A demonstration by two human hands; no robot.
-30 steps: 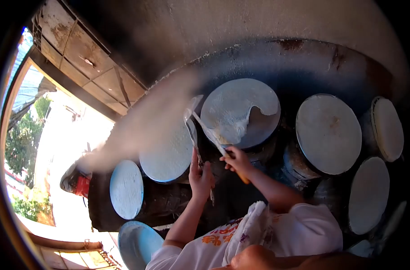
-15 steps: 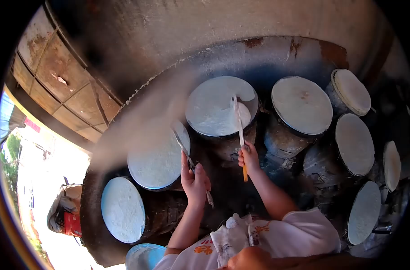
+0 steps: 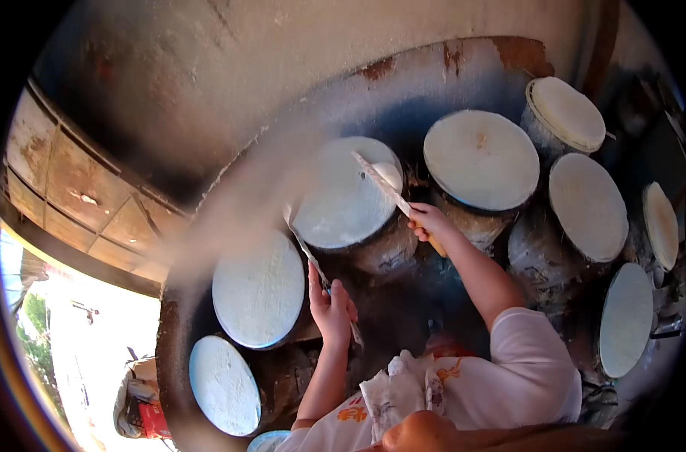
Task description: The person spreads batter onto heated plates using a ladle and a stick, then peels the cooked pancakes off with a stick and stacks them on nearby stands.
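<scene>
Head view shows that your right hand [image 3: 426, 221] is closed around the orange handle of a flat spatula [image 3: 377, 181]. Its long pale blade lies across the upper right part of a round plate [image 3: 332, 215], which has a whitish surface. Just beside the blade is a pale rounded lump [image 3: 391, 174]; you cannot tell whether they are touching. Your left hand [image 3: 332, 310] grips a thin metal tool [image 3: 301, 239], tilted, with its tip near the left edge of the same plate. Near this tool stands another round white disc [image 3: 256, 292].
</scene>
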